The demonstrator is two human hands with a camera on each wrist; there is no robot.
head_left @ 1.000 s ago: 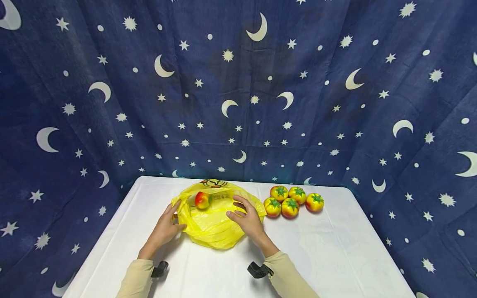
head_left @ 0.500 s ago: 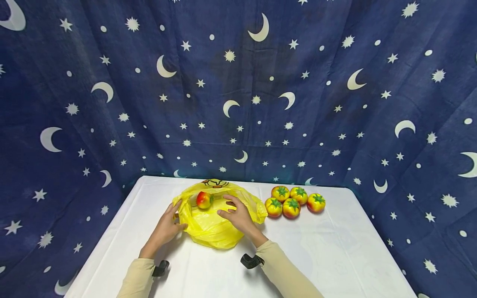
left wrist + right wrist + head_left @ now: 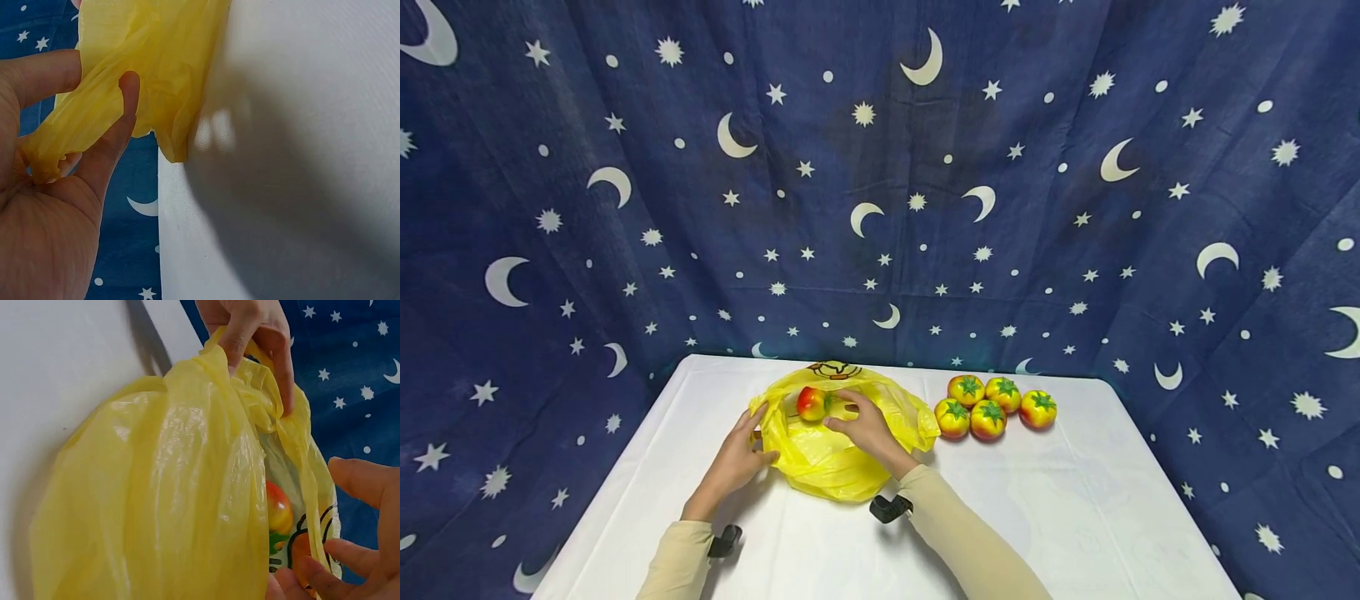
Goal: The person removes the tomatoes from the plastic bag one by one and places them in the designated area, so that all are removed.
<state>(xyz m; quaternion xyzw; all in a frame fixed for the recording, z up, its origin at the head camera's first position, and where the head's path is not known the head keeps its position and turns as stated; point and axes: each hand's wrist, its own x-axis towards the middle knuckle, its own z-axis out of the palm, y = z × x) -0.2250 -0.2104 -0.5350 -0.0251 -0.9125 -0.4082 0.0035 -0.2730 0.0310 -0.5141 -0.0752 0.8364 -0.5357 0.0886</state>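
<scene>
A yellow plastic bag (image 3: 827,479) lies on the table with its mouth spread. My left hand (image 3: 735,458) holds the bag's left rim; in the left wrist view the thin plastic (image 3: 94,112) runs between the thumb and fingers. Inside the bag sits a toy tomato (image 3: 811,404), red and yellow with a green leafy top. My right hand (image 3: 867,427) reaches into the mouth, thumb and fingers parted, close to the tomato's green end. In the right wrist view some right fingertips are hidden behind the bag, and the tomato (image 3: 279,509) shows through the opening.
Several more red-yellow toy tomatoes (image 3: 988,420) stand grouped on the white table (image 3: 1075,517), to the right of the bag. A dark blue curtain (image 3: 917,250) with moons and stars hangs behind the table.
My right hand has moved left across the bag's mouth, closer to the tomato inside. The left hand has kept its place on the rim, and the tomatoes outside have stayed put.
</scene>
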